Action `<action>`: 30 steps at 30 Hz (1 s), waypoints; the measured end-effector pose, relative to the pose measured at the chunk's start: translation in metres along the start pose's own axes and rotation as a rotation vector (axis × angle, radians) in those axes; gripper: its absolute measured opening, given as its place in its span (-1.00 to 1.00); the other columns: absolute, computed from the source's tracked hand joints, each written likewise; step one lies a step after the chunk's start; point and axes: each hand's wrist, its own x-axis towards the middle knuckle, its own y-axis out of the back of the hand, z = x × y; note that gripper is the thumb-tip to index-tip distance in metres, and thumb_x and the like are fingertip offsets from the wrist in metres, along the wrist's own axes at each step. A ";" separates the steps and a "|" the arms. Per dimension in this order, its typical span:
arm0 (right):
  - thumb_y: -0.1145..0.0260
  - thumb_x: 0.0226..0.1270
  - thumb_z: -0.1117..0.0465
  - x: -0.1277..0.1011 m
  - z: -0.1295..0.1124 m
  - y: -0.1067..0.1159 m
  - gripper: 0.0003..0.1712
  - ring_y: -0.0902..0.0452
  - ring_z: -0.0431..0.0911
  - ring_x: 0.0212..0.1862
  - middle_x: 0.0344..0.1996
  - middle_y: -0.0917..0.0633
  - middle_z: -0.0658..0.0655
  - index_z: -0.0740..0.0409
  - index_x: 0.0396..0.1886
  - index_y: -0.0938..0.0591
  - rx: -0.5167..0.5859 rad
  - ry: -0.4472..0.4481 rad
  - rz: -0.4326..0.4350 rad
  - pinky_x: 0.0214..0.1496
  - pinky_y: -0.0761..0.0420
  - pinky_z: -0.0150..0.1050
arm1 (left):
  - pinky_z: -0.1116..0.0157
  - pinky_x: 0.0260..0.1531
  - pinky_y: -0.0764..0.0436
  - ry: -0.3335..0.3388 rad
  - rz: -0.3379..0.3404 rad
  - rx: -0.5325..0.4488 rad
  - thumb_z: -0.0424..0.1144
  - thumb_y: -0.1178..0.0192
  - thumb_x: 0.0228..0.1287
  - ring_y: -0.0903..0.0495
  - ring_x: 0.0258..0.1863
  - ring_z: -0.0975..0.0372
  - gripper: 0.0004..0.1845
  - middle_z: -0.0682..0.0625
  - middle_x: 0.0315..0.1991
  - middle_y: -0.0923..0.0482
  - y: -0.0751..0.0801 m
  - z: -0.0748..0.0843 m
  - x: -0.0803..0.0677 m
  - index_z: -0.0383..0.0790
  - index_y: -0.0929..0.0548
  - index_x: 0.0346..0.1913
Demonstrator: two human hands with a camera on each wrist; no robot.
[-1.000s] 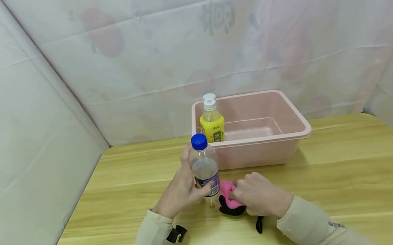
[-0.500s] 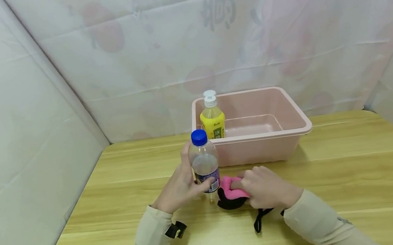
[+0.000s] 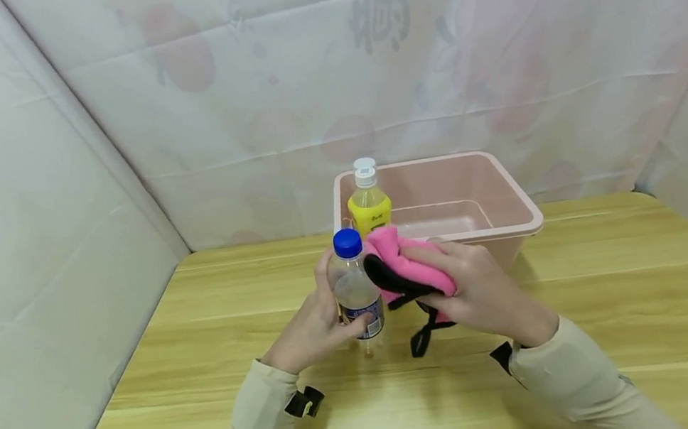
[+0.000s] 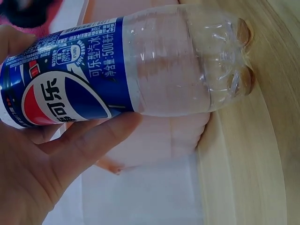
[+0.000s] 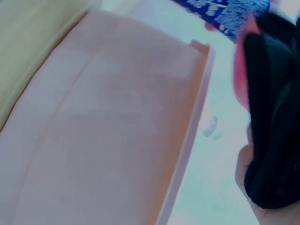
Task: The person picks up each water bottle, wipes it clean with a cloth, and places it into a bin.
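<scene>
My left hand [image 3: 317, 325] grips a clear bottle [image 3: 356, 286] with a blue cap and blue label, standing upright on the wooden table [image 3: 618, 295]. The left wrist view shows the bottle [image 4: 140, 70] close up with my fingers [image 4: 89, 140] curled round the label. Beside the bottle's upper part, my right hand [image 3: 475, 284] holds up a pink and black cloth [image 3: 405, 268], off the table. A black strap [image 3: 425, 330] hangs below it. In the right wrist view the cloth [image 5: 267, 126] fills the right side.
A pink plastic bin [image 3: 508, 187] stands behind my hands on the table; the right wrist view shows its wall [image 5: 108, 140]. A yellow bottle [image 3: 369, 205] with a white cap stands at the bin's left front corner. White sheeting [image 3: 47, 208] walls the table at left and back.
My right hand has lifted the pink and black cloth off the table, up beside the bottle's cap. The left hand and bottle have stayed in place.
</scene>
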 end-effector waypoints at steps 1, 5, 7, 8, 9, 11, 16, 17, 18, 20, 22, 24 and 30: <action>-0.55 -0.19 0.52 0.001 -0.001 -0.001 -0.28 -0.68 0.01 -0.28 -0.10 -0.73 0.21 0.31 0.13 -0.66 0.022 -0.007 0.027 -0.26 -0.76 -0.03 | 0.17 -0.03 -0.69 -0.004 0.002 0.002 -0.44 -0.35 0.24 -0.61 0.06 0.02 0.06 -0.29 0.19 -0.46 -0.001 0.000 0.000 -0.12 0.28 0.47; -0.54 -0.21 0.57 0.002 -0.004 -0.005 -0.23 -0.59 -0.08 -0.34 -0.17 -0.70 0.16 0.34 0.18 -0.63 0.066 -0.027 0.054 -0.35 -0.72 -0.14 | 0.24 -0.20 -0.70 -0.020 0.013 0.020 -0.44 -0.37 0.23 -0.60 -0.02 0.06 0.07 -0.25 0.13 -0.47 -0.002 0.001 0.001 -0.14 0.29 0.46; -0.53 -0.22 0.57 0.000 -0.004 -0.007 -0.24 -0.58 -0.10 -0.37 -0.20 -0.69 0.16 0.36 0.15 -0.63 0.057 -0.028 0.050 -0.39 -0.70 -0.18 | 0.26 -0.23 -0.70 -0.021 0.016 0.027 -0.44 -0.37 0.22 -0.60 -0.04 0.06 0.08 -0.25 0.11 -0.47 -0.003 0.001 0.000 -0.16 0.29 0.46; -0.53 -0.22 0.56 -0.001 -0.004 -0.008 -0.26 -0.57 -0.10 -0.38 -0.21 -0.69 0.17 0.36 0.14 -0.63 0.053 -0.029 0.049 -0.41 -0.69 -0.18 | 0.26 -0.27 -0.70 -0.024 0.017 0.032 -0.45 -0.37 0.22 -0.60 -0.05 0.06 0.08 -0.25 0.11 -0.48 -0.003 0.001 0.000 -0.17 0.29 0.46; -0.54 -0.22 0.55 -0.001 -0.004 -0.008 -0.28 -0.58 -0.09 -0.38 -0.20 -0.69 0.18 0.35 0.12 -0.64 0.047 -0.028 0.048 -0.41 -0.69 -0.18 | 0.26 -0.25 -0.70 -0.018 0.016 0.032 -0.45 -0.38 0.20 -0.61 -0.04 0.06 0.09 -0.25 0.12 -0.47 -0.003 0.001 0.000 -0.16 0.29 0.47; -0.54 -0.19 0.53 -0.001 -0.004 -0.008 -0.31 -0.60 -0.08 -0.37 -0.17 -0.70 0.19 0.31 0.10 -0.65 0.035 -0.023 0.042 -0.41 -0.70 -0.16 | 0.24 -0.20 -0.71 -0.001 0.014 0.027 -0.47 -0.38 0.17 -0.61 -0.02 0.05 0.11 -0.26 0.15 -0.47 -0.002 0.001 -0.001 -0.14 0.29 0.47; -0.51 -0.12 0.50 -0.001 -0.006 -0.006 -0.44 -0.52 -0.13 -0.47 -0.25 -0.67 0.14 0.21 0.00 -0.68 -0.003 -0.003 0.008 -0.52 -0.59 -0.28 | 0.14 -0.09 -0.71 0.056 0.009 0.020 -0.49 -0.39 0.11 -0.62 0.01 0.02 0.16 -0.30 0.20 -0.46 -0.001 0.003 -0.004 -0.10 0.31 0.48; -0.51 -0.11 0.50 -0.001 -0.006 -0.006 -0.47 -0.47 -0.16 -0.51 -0.30 -0.65 0.11 0.19 -0.04 -0.69 -0.018 -0.003 -0.005 -0.57 -0.53 -0.32 | 0.12 -0.07 -0.70 0.064 0.010 0.025 -0.48 -0.39 0.11 -0.62 0.02 0.01 0.15 -0.31 0.21 -0.46 -0.001 0.004 -0.005 -0.10 0.31 0.48; -0.50 -0.11 0.50 -0.001 -0.006 -0.006 -0.50 -0.42 -0.18 -0.54 -0.33 -0.63 0.09 0.17 -0.07 -0.70 -0.035 -0.004 -0.024 -0.59 -0.48 -0.35 | 0.10 -0.06 -0.70 0.069 0.010 0.028 -0.48 -0.39 0.12 -0.62 0.02 0.00 0.15 -0.33 0.22 -0.45 -0.001 0.004 -0.005 -0.10 0.31 0.48; -0.51 -0.09 0.46 -0.002 -0.007 -0.006 -0.58 -0.32 -0.23 -0.58 -0.42 -0.56 0.02 0.16 -0.14 -0.71 -0.071 -0.011 -0.092 -0.63 -0.39 -0.41 | 0.08 -0.05 -0.70 0.072 0.015 0.043 -0.47 -0.40 0.12 -0.63 0.02 -0.02 0.16 -0.35 0.22 -0.45 -0.001 0.005 -0.005 -0.11 0.31 0.49; -0.51 -0.07 0.41 -0.004 -0.007 -0.008 -0.65 -0.27 -0.25 -0.60 -0.47 -0.52 -0.02 0.11 -0.22 -0.70 -0.109 -0.029 -0.212 -0.64 -0.37 -0.42 | 0.09 -0.08 -0.71 0.071 0.019 0.059 -0.46 -0.40 0.12 -0.63 0.02 -0.03 0.16 -0.36 0.24 -0.43 -0.001 0.005 -0.005 -0.12 0.32 0.49; -0.50 -0.06 0.38 -0.007 -0.008 -0.012 -0.68 -0.29 -0.24 -0.59 -0.48 -0.53 -0.03 0.08 -0.25 -0.70 -0.138 -0.052 -0.361 -0.62 -0.40 -0.39 | 0.09 -0.09 -0.71 0.071 0.024 0.070 -0.45 -0.40 0.12 -0.64 0.02 -0.05 0.16 -0.37 0.24 -0.42 -0.001 0.006 -0.005 -0.13 0.32 0.49; -0.44 -0.06 0.42 -0.016 -0.009 -0.032 -0.70 -0.32 -0.21 -0.58 -0.56 -0.48 -0.08 0.04 -0.30 -0.67 -0.141 -0.145 -0.691 -0.59 -0.39 -0.35 | -0.03 0.00 -0.69 0.108 0.030 0.051 -0.44 -0.40 0.12 -0.62 0.04 -0.11 0.16 -0.43 0.20 -0.44 -0.002 0.009 -0.004 -0.13 0.31 0.50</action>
